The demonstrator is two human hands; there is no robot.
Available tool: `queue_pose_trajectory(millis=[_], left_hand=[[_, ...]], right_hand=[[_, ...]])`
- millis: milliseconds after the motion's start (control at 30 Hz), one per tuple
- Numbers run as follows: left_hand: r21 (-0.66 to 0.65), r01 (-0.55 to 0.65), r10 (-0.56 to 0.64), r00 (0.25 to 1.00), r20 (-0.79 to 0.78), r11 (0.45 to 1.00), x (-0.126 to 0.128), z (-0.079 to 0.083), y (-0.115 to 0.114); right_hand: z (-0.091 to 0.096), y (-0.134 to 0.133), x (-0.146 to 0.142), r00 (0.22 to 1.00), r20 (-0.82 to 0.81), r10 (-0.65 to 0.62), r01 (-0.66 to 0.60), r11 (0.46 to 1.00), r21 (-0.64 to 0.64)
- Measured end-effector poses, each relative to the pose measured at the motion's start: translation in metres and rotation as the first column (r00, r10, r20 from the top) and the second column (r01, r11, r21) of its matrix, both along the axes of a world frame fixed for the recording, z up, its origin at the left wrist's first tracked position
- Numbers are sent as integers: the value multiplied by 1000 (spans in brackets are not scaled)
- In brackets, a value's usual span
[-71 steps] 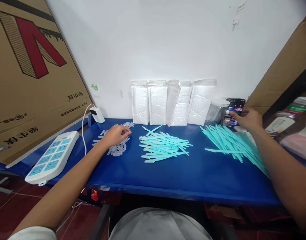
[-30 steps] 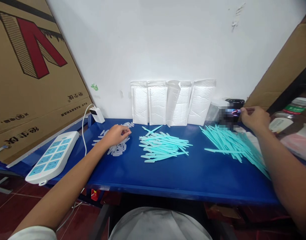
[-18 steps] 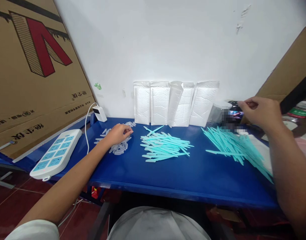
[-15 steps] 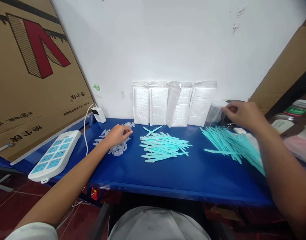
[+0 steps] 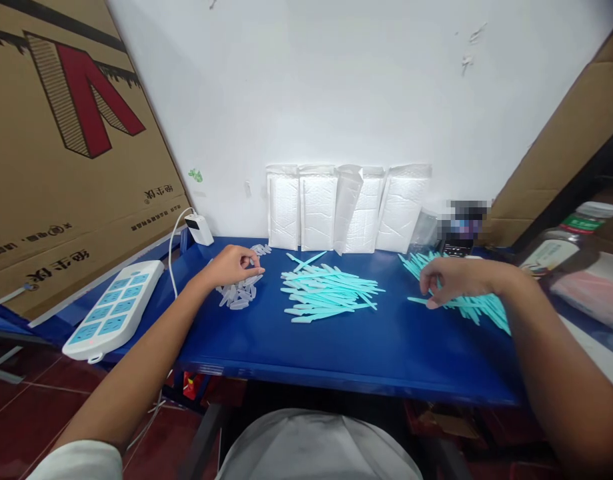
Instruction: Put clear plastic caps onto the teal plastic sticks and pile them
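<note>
My left hand (image 5: 236, 264) is over a pile of small clear plastic caps (image 5: 239, 295), fingertips curled together in a pinch. Whatever lies between them, if anything, is too small to make out. At the right, my right hand (image 5: 451, 277) hovers at a heap of slim turquoise sticks (image 5: 479, 308) that look like eyebrow razors. Its thumb and fingers are curved and apart, close to the end of one stick (image 5: 415, 301) jutting left; whether they touch is unclear. Between the hands lies a second pile of turquoise sticks (image 5: 331, 290), with paler ends towards the left.
Several white padded mailers (image 5: 316, 210) lean against the wall behind the blue table (image 5: 306, 357). A white power strip (image 5: 113, 312) and a small white device (image 5: 199, 229) with a cable are at the left. Clear container (image 5: 425, 230) and bottle (image 5: 561, 243) stand at the right.
My right hand has dropped from beside the clear container to the right heap of turquoise sticks, its fingers spreading. My left hand stays over the caps, barely shifted.
</note>
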State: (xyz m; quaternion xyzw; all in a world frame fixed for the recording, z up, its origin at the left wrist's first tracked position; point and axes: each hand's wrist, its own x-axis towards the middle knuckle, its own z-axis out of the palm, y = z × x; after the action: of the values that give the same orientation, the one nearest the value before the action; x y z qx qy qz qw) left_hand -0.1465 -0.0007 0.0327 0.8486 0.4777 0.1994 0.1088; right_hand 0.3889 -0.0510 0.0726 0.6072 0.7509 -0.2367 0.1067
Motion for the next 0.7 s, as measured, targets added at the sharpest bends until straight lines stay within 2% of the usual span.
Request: queue_pose_trajectory(millis=[100, 200, 367, 567, 633, 700], left_hand=[[-163, 66, -64, 998, 17, 984, -4, 7, -4], [-281, 113, -109, 994, 30, 953, -4, 7, -6], [-356, 189, -171, 982, 80, 915, -5, 8, -7], [-431, 178, -177, 983, 42, 885, -14, 17, -8], [-454, 179, -192, 981, 19, 873, -15, 17, -9], [-463, 181, -202, 979, 3, 868, -13, 16, -9]], right_hand=[[-14, 6, 0, 998, -29, 48, -48, 998, -29], [-25, 13, 0, 995, -73, 68, -72, 996, -55], [-33, 21, 10, 992, -111, 62, -53, 995, 78], [-31, 23, 17, 985, -155, 78, -83, 996, -30], [-30, 24, 15, 980, -182, 78, -73, 997, 34], [-30, 26, 11, 978, -199, 56, -20, 984, 176]])
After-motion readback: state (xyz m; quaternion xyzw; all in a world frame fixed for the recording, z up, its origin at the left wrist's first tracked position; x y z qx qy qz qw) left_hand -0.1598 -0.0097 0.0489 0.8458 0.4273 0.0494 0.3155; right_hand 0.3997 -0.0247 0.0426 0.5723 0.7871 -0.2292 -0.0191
